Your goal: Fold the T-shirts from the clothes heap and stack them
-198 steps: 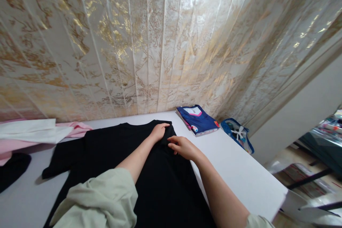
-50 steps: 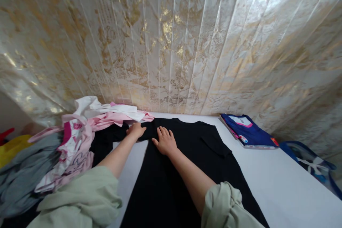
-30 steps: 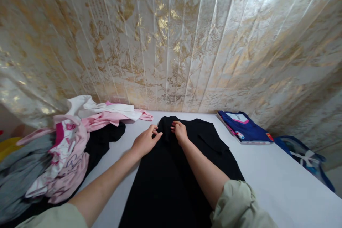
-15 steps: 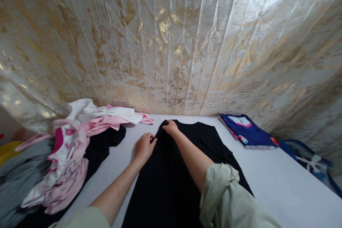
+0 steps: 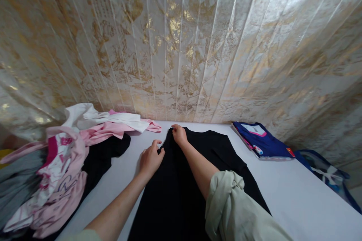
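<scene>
A black shirt (image 5: 195, 173) lies spread on the white table, neckline toward the wall, with a sleeve folded inward over its right side. My right hand (image 5: 179, 134) reaches across the cloth and pinches it at the far left shoulder. Beside the shirt's left edge, my left hand (image 5: 152, 157) is curled, a bit of black cloth showing between thumb and forefinger. The lower end of the shirt runs out of view beneath my right forearm and the bottom of the picture.
On the left lies a loose heap of clothes (image 5: 63, 180) in pink, white, grey and black. Folded blue clothing (image 5: 261, 141) sits at the back right. Past the table's right edge is a blue-trimmed clear bag (image 5: 325, 173). A gold-patterned curtain (image 5: 181, 52) hangs behind the table (image 5: 305, 203).
My right hand has shifted slightly left along the shirt's shoulder. My left hand has moved a little left at the edge. The view has turned slightly.
</scene>
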`<state>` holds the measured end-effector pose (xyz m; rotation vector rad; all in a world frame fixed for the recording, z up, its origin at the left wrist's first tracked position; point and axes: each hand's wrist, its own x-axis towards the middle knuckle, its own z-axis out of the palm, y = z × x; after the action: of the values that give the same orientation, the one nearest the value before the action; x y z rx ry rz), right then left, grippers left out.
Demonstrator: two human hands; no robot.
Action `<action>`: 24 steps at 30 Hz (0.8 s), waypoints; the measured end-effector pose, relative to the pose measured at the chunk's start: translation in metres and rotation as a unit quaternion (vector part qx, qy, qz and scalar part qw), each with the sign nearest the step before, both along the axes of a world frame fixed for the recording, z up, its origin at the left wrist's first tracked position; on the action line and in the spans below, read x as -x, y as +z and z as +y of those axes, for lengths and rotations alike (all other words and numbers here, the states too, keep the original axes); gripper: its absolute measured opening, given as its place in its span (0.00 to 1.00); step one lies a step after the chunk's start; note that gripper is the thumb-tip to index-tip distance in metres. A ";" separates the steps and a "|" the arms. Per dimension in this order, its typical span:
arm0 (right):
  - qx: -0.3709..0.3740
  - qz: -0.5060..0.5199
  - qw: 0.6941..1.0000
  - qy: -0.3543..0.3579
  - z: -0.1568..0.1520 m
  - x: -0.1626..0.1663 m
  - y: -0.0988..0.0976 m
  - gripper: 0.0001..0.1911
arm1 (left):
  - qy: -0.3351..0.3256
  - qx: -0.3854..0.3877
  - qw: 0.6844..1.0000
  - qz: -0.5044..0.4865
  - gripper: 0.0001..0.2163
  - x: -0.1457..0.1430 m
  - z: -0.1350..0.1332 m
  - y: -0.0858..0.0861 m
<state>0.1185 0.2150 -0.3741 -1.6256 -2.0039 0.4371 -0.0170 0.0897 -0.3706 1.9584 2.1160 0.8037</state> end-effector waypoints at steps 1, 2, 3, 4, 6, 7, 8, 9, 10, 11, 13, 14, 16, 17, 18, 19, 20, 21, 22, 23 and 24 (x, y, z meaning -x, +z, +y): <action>-0.003 -0.003 1.000 0.002 0.000 -0.001 0.002 0.21 | -0.002 0.003 1.000 0.000 0.12 0.000 0.000 0.000; -0.007 -0.007 1.000 0.004 -0.002 -0.001 0.004 0.21 | -0.005 0.006 1.000 0.000 0.12 0.000 0.000 0.001; -0.011 -0.011 1.000 0.004 -0.004 -0.001 0.007 0.22 | -0.009 0.008 1.000 0.001 0.12 0.000 0.000 0.000; -0.017 -0.014 1.000 0.002 -0.009 -0.001 0.010 0.23 | -0.011 0.008 1.000 0.003 0.12 0.000 0.000 0.000; -0.040 -0.030 0.999 -0.005 -0.022 0.001 0.015 0.24 | -0.013 0.001 1.000 0.008 0.12 0.000 0.001 -0.001; -0.056 -0.046 0.997 -0.004 -0.030 0.002 0.016 0.24 | -0.010 -0.009 1.000 0.007 0.12 0.001 0.002 -0.003; -0.072 -0.066 0.995 0.004 -0.038 0.003 0.015 0.23 | -0.008 -0.024 1.000 0.003 0.12 0.001 0.003 -0.004; -0.085 -0.088 0.992 0.016 -0.046 0.005 0.013 0.23 | -0.005 -0.041 0.999 -0.004 0.12 0.002 0.004 -0.006; -0.092 -0.108 0.989 0.029 -0.054 0.006 0.009 0.23 | -0.004 -0.060 0.998 -0.015 0.12 0.003 0.006 -0.008; -0.091 -0.124 0.987 0.042 -0.060 0.007 0.004 0.23 | -0.003 -0.077 0.997 -0.029 0.12 0.004 0.008 -0.010; -0.066 -0.139 0.986 0.059 -0.069 0.008 -0.006 0.28 | -0.004 -0.100 0.993 -0.058 0.13 0.007 0.011 -0.013; -0.051 -0.141 0.987 0.063 -0.071 0.009 -0.011 0.29 | -0.003 -0.109 0.992 -0.064 0.13 0.007 0.011 -0.014; -0.032 -0.136 0.988 0.067 -0.071 0.009 -0.016 0.31 | -0.010 -0.134 0.990 -0.045 0.14 0.006 0.011 -0.013; -0.030 -0.130 0.989 0.068 -0.069 0.009 -0.017 0.31 | -0.021 -0.148 0.989 -0.019 0.16 0.003 0.010 -0.012; -0.029 -0.122 0.989 0.072 -0.067 0.008 -0.017 0.30 | -0.037 -0.157 0.987 0.015 0.17 0.001 0.008 -0.012; -0.027 -0.109 0.990 0.081 -0.065 0.007 -0.015 0.30 | -0.059 -0.153 0.985 0.051 0.19 -0.003 0.005 -0.011; -0.022 -0.093 0.991 0.091 -0.063 0.004 -0.012 0.29 | -0.083 -0.134 0.984 0.087 0.21 -0.006 0.003 -0.011; -0.017 -0.076 0.992 0.098 -0.060 -0.001 -0.007 0.28 | -0.105 -0.098 0.982 0.118 0.22 -0.009 0.000 -0.012; -0.014 -0.060 0.993 0.101 -0.059 -0.009 -0.002 0.27 | -0.121 -0.055 0.980 0.145 0.23 -0.011 -0.002 -0.014; -0.019 -0.043 0.994 0.098 -0.059 -0.020 0.003 0.26 | -0.132 -0.011 0.977 0.165 0.24 -0.012 -0.003 -0.015; -0.030 -0.030 0.995 0.089 -0.060 -0.035 0.009 0.25 | -0.138 0.025 0.974 0.177 0.25 -0.013 -0.004 -0.017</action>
<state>0.1530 0.1551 -0.3651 -1.4471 -2.1955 0.3925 -0.0045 0.0861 -0.3871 2.4445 1.9351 0.3676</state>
